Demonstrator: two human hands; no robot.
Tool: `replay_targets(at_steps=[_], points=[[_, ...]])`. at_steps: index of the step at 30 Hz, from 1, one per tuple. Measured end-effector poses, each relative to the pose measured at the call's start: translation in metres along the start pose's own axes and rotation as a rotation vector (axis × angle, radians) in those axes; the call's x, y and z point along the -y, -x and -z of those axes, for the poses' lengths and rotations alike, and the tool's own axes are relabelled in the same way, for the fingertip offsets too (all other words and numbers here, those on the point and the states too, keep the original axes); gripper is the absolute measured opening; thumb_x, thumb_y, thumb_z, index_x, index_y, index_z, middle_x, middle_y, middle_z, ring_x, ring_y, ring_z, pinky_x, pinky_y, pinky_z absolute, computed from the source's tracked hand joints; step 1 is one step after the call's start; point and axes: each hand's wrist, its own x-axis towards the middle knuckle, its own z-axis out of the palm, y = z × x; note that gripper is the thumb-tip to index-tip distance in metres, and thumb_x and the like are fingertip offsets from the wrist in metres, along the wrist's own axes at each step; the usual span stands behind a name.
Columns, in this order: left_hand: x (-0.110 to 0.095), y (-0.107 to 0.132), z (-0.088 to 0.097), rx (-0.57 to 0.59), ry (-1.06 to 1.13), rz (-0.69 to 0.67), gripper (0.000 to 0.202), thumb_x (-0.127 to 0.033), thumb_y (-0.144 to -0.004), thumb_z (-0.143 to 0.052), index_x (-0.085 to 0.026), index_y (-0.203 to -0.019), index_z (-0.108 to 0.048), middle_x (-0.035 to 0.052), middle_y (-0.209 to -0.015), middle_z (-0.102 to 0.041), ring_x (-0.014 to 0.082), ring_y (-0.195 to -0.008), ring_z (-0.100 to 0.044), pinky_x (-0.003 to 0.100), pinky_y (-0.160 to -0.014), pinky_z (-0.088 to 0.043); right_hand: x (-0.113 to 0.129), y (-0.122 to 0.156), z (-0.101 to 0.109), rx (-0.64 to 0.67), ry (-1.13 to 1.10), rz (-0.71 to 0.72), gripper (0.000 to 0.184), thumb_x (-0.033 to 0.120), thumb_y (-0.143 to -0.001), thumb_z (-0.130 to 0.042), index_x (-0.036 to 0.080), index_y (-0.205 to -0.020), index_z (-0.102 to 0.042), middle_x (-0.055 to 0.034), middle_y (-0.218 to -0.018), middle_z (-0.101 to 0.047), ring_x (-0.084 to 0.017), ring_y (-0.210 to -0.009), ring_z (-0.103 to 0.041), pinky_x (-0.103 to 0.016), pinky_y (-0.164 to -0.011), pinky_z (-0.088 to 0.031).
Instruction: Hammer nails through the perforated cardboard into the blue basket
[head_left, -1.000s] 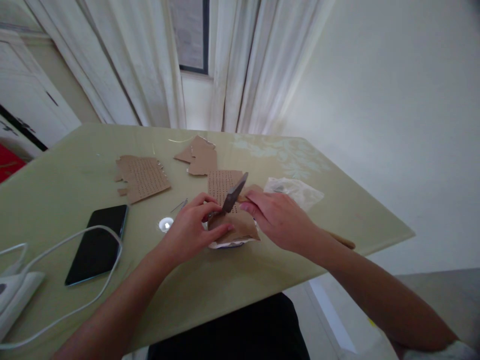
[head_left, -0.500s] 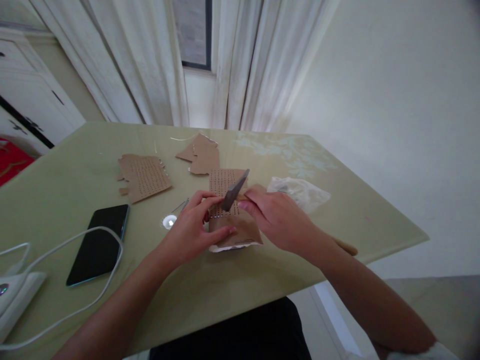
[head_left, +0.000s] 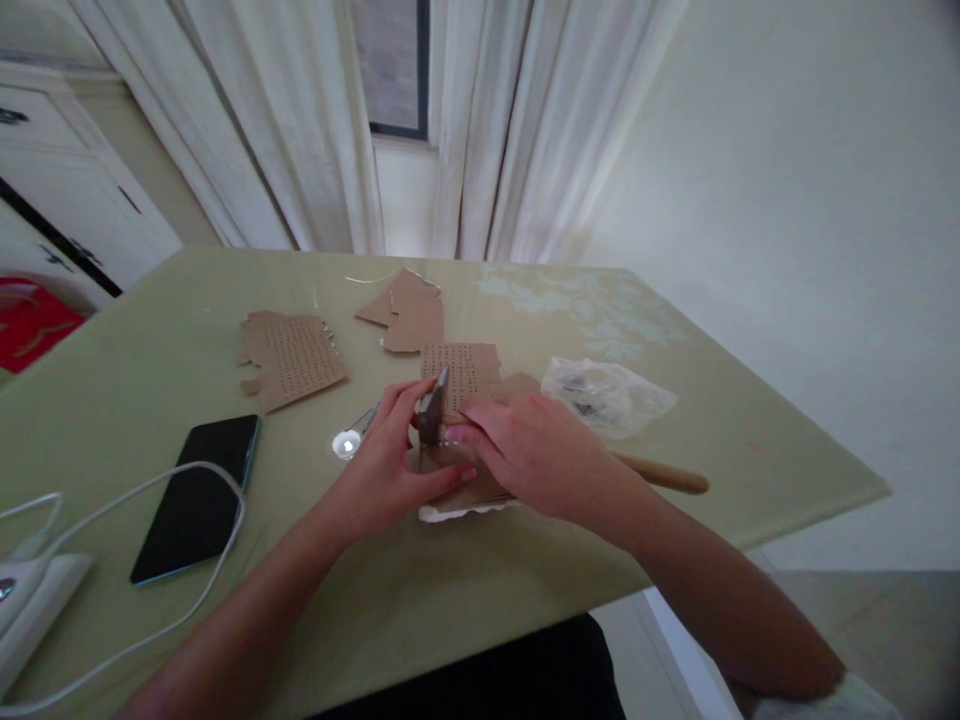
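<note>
At frame centre, the right hand (head_left: 525,450) gripped a hammer (head_left: 433,412) over the cardboard (head_left: 461,368); the left hand (head_left: 390,462) pinched the cardboard's edge.

**Around the Work: What Lies on the Green Table**

A black phone (head_left: 196,496) lies screen-up beside a looping white cable (head_left: 120,500). Two loose cardboard pieces (head_left: 294,357) (head_left: 405,312) rest farther back, a crumpled clear plastic bag (head_left: 606,395) sits to the right, and white curtains (head_left: 480,130) hang behind.

phone (head_left: 196,496) & cable (head_left: 150,490) crowd left; bag (head_left: 607,395) right.
</note>
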Motion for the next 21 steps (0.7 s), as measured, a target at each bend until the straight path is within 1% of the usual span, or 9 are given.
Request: replay_targets(at_steps=[3, 6, 9, 12, 14, 15, 17, 19, 21], points=[[0.004, 0.001, -0.002, -0.013, 0.016, -0.023, 0.099, -0.048, -0.081, -0.090, -0.035, -0.163, -0.037, 0.0132, -0.158, -0.042, 0.0359, -0.140, -0.055, 0.052, -0.108, -0.057, 0.005, -0.003, 0.000, -0.026, 0.007, -0.021, 0.033, 0.041, -0.116, -0.048, 0.021, -0.109, -0.073, -0.0077, -0.092, -0.080, -0.023, -0.074, -0.069, -0.035, -0.066, -0.037], [0.004, 0.002, -0.003, -0.028, 0.006, -0.016, 0.100, -0.049, -0.080, -0.091, -0.034, -0.163, -0.037, 0.0130, -0.159, -0.040, 0.0377, -0.148, -0.049, 0.056, -0.119, -0.050, 0.004, -0.005, -0.003, 0.055, 0.059, 0.026, 0.032, 0.040, -0.115, -0.050, 0.021, -0.106, -0.075, -0.0086, -0.093, -0.080, -0.024, -0.073, -0.069, -0.036, -0.063, -0.034], [0.003, 0.003, -0.003, -0.021, 0.016, 0.015, 0.103, -0.053, -0.079, -0.091, -0.036, -0.164, -0.035, 0.0129, -0.160, -0.038, 0.0371, -0.145, -0.053, 0.054, -0.117, -0.052, 0.001, -0.003, -0.007, 0.041, 0.062, 0.049, 0.031, 0.038, -0.114, -0.051, 0.021, -0.104, -0.075, -0.0077, -0.095, -0.080, -0.023, -0.073, -0.068, -0.036, -0.063, -0.034], [0.001, 0.003, -0.003, -0.013, 0.027, 0.015, 0.104, -0.053, -0.080, -0.091, -0.036, -0.165, -0.034, 0.0131, -0.161, -0.036, 0.0374, -0.147, -0.050, 0.056, -0.119, -0.050, -0.003, -0.002, -0.008, -0.001, -0.018, 0.048, 0.033, 0.038, -0.115, -0.051, 0.020, -0.101, -0.075, -0.0057, -0.090, -0.079, -0.020, -0.071, -0.066, -0.035, -0.065, -0.035], [-0.001, 0.002, -0.002, -0.009, 0.028, 0.018, 0.101, -0.053, -0.080, -0.090, -0.035, -0.164, -0.036, 0.0136, -0.161, -0.036, 0.0372, -0.145, -0.051, 0.055, -0.116, -0.053, -0.008, -0.001, -0.008, -0.016, -0.095, 0.078, 0.031, 0.035, -0.114, -0.053, 0.021, -0.095, -0.074, -0.0042, -0.088, -0.078, -0.018, -0.072, -0.064, -0.034, -0.067, -0.036], [-0.002, 0.002, -0.002, -0.002, 0.028, 0.029, 0.100, -0.054, -0.080, -0.090, -0.034, -0.163, -0.037, 0.0138, -0.161, -0.036, 0.0363, -0.142, -0.054, 0.053, -0.111, -0.056, -0.011, -0.001, -0.008, -0.045, -0.154, 0.073, 0.030, 0.033, -0.113, -0.054, 0.021, -0.093, -0.073, -0.0036, -0.087, -0.077, -0.018, -0.073, -0.063, -0.033, -0.068, -0.037], [-0.004, 0.002, -0.001, 0.012, 0.022, 0.050, 0.098, -0.056, -0.080, -0.090, -0.034, -0.161, -0.039, 0.0137, -0.162, -0.035, 0.0327, -0.131, -0.060, 0.048, -0.101, -0.061, -0.020, -0.001, -0.009, -0.135, -0.352, -0.011, 0.031, 0.035, -0.112, -0.055, 0.020, -0.090, -0.070, -0.0019, -0.082, -0.072, -0.016, -0.072, -0.062, -0.031, -0.068, -0.039], [-0.004, 0.002, 0.000, 0.019, 0.012, 0.054, 0.099, -0.057, -0.080, -0.090, -0.034, -0.161, -0.039, 0.0132, -0.163, -0.035, 0.0296, -0.125, -0.061, 0.044, -0.096, -0.062, -0.031, 0.000, -0.012, -0.213, -0.629, -0.128, 0.034, 0.042, -0.113, -0.051, 0.020, -0.092, -0.067, 0.0017, -0.072, -0.062, -0.013, -0.062, -0.055, -0.028, -0.061, -0.039], [-0.004, 0.002, 0.000, 0.010, 0.001, 0.041, 0.102, -0.058, -0.079, -0.091, -0.035, -0.163, -0.037, 0.0122, -0.164, -0.034, 0.0281, -0.124, -0.060, 0.043, -0.096, -0.061, -0.044, 0.002, -0.019, -0.245, -0.905, -0.218, 0.040, 0.049, -0.115, -0.041, 0.020, -0.099, -0.063, 0.0067, -0.064, -0.048, -0.011, -0.048, -0.042, -0.027, -0.050, -0.034]])
